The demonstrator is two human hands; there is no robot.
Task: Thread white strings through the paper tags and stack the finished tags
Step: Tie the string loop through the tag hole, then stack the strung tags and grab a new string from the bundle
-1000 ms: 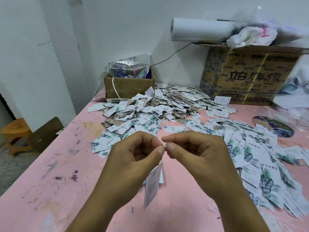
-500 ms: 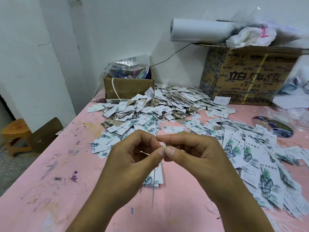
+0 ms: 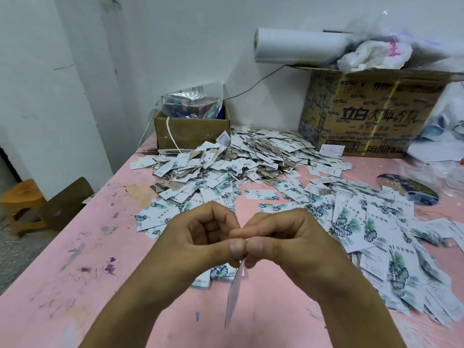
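Note:
My left hand (image 3: pixel 200 237) and my right hand (image 3: pixel 283 237) meet thumb to thumb above the pink table (image 3: pixel 75 272). Between their fingertips they pinch the top of one paper tag (image 3: pixel 234 295), which hangs down edge-on and tilted. The white string is hidden by my fingers. Under my hands lies a small stack of leaf-printed tags (image 3: pixel 216 275). A big heap of tags with strings (image 3: pixel 241 159) lies at the back, and a spread of loose leaf-printed tags (image 3: pixel 376 234) lies to the right.
A small cardboard box (image 3: pixel 192 133) with a plastic bag stands at the back left. A large printed carton (image 3: pixel 364 114) at the back right carries a white roll (image 3: pixel 296 46) and bags. A round printed disc (image 3: pixel 409 189) lies right. A wooden stool (image 3: pixel 22 204) stands on the floor left.
My hands have closed together until the thumbs touch. The hanging tag has swung and now tilts edge-on below my fingers.

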